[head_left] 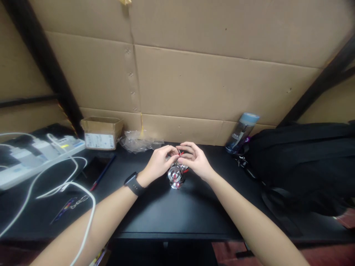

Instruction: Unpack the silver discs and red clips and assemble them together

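A small shiny metal device (175,176) with red wires stands on the black desk (172,210), far middle. Above it my left hand (160,162) and my right hand (195,159) meet, fingers curled and pinching the red wires at its top. A black watch (134,183) is on my left wrist. What sits between the fingertips is too small to make out beyond the red wire.
A white power strip (36,155) with white cables (69,177) lies at the left. A small cardboard box (101,132) and a clear plastic bag (138,141) sit at the back. A blue bottle (242,133) and a black backpack (302,162) stand at the right. A dark phone (95,168) and pen lie left of my arm.
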Tool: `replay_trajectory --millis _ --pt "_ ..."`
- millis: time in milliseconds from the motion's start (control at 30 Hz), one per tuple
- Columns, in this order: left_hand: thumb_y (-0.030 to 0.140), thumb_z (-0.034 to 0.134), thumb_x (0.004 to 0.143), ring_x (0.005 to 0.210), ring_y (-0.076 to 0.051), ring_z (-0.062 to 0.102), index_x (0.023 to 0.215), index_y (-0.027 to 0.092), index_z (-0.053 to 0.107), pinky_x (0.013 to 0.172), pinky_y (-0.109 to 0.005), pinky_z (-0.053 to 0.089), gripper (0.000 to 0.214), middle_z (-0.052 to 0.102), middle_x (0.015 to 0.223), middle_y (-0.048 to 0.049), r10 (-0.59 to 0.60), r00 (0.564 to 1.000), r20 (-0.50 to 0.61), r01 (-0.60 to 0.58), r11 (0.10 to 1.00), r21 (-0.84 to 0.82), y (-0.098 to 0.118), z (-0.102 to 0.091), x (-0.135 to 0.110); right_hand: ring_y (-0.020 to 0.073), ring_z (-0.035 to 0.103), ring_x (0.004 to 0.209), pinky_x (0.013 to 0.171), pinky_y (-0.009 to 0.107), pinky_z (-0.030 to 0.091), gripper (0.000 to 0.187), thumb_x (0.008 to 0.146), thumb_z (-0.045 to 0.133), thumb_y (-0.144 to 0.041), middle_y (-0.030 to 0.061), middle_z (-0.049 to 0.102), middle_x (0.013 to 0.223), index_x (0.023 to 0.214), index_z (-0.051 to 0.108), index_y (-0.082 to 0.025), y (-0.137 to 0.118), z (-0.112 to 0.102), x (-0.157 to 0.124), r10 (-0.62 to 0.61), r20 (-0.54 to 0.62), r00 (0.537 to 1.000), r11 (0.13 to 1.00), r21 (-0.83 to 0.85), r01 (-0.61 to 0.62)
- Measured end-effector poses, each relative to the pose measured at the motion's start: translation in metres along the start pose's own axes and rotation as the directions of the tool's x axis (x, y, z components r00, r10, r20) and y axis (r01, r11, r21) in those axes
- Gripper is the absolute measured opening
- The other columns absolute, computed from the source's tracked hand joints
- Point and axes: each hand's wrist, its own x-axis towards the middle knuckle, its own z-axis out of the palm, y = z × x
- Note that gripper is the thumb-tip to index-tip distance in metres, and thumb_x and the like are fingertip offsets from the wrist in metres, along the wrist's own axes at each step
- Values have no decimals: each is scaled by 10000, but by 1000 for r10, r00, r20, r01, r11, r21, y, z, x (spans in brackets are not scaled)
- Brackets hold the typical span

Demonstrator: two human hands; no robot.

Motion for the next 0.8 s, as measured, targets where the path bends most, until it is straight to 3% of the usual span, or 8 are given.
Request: replay_trajectory --millis 300,400,467,533,600,733,800 --pt "258 616 931 831 -176 657 901 195 679 819 -290 492 94 718 892 -35 53 998 44 -52 998 -21 1 1 2 211 684 1083 1000 398 566 577 731 871 -329 79 667 1257 1253 643 -241 4 -4 3 -13 109 994 1000 7 12" --pt "303 620 932 827 -179 662 910 198 684 800 -288 496 125 731 907 -36 -15 999 -30 15 1000 -19 -2 4 3 217 672 1092 1013 412 552 529 731 866 -327 79 676 1232 1210 665 -233 -1 -16 5 -38 109 993 998 -55 44" --pt "323 614 934 809 -178 666 930 199 692 788 -289 500 146 743 914 -36 -89 989 -119 90 996 5 -9 5 4 210 671 1057 971 399 562 514 734 857 -323 80 674 1207 1205 676 -232 -7 -30 8 -68 101 993 979 -184 86" --pt "312 612 930 811 -186 675 927 201 704 801 -302 503 145 754 915 -38 -125 977 -171 141 987 82 -21 4 6 200 663 995 875 358 575 472 730 848 -318 83 668 1163 1169 705 -219 -11 -49 11 -89 87 992 912 -394 116" --pt "298 631 905 852 -214 683 885 208 720 827 -327 501 128 763 910 -47 -123 982 -145 154 962 226 -35 2 7 190 654 910 767 326 566 464 730 831 -322 76 677 1099 1164 710 -213 -13 -70 13 -67 35 997 816 -574 75" --pt "308 651 866 837 -242 704 808 236 761 807 -336 505 144 780 856 -56 -215 976 -43 214 889 404 -59 0 6 170 634 737 705 308 512 457 619 877 -288 27 710 910 1052 756 -204 -7 -105 12 200 68 977 486 -873 -39" --pt "298 632 869 826 -243 720 825 240 779 789 -327 509 164 789 859 -64 -259 965 -42 252 868 429 -66 0 6 179 643 722 698 305 494 472 597 884 -280 16 719 868 1047 760 -210 -2 -115 11 321 45 946 389 -917 -88"
